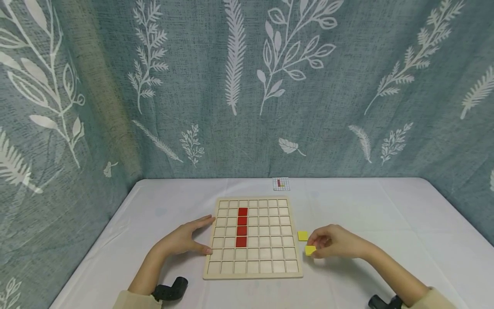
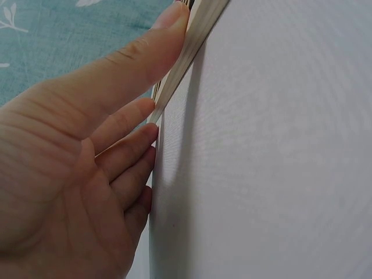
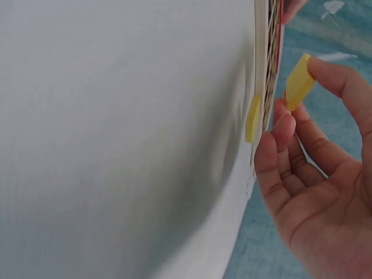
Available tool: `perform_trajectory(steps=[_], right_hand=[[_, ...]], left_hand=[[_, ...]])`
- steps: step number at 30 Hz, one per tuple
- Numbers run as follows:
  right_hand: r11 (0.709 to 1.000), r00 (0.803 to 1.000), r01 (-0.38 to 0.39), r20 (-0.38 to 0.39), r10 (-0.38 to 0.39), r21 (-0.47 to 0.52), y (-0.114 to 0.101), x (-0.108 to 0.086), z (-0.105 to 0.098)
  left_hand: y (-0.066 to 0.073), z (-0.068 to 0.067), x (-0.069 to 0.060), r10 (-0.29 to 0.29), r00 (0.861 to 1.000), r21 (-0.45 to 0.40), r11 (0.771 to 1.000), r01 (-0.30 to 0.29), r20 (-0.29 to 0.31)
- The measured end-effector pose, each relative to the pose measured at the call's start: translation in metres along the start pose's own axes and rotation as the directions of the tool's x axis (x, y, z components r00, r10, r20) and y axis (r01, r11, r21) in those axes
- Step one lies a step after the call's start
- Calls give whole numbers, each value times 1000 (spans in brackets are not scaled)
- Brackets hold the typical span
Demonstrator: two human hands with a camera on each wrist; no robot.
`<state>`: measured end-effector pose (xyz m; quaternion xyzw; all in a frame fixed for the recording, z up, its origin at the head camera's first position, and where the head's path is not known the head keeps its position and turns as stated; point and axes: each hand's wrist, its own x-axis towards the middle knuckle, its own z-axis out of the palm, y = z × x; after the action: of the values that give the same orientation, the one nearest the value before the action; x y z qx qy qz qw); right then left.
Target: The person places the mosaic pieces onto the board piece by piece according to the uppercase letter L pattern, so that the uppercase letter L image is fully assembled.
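Observation:
A pale wooden grid board lies flat in the middle of the white table. Four-sided red tiles, several of them, fill a column of its cells left of centre. My left hand rests at the board's left edge, thumb and fingertips touching the rim, fingers fairly straight. Just off the right edge, my right hand pinches a yellow square tile between thumb and fingertip, raised above the table. A second yellow tile lies on the cloth beside the board, close to the right hand.
A small printed card with a grid, red and yellow marks lies behind the board near the table's back edge. White cloth covers the table. A blue-green leaf-patterned curtain hangs behind and at the sides. Each wrist wears a black device.

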<state>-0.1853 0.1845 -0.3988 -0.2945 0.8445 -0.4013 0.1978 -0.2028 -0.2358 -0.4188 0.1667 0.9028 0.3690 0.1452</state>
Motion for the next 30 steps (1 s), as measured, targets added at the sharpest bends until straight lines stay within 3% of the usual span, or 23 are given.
perform_trajectory(steps=[12,24,30], right_hand=[[997,997,70,-14,-70,-23,-10,18,12],[987,984,129,-108,-139,-94,-16,38,26],[984,980,131,-133,-147,-122,-19,46,31]], left_hand=[[1,-2,0,0,1000,-1,1000,0,8],[3,-3,-4,21,1000,-5,1000,-21,15],[2,-1,-1,-7,1000,-7,1000,7,2]])
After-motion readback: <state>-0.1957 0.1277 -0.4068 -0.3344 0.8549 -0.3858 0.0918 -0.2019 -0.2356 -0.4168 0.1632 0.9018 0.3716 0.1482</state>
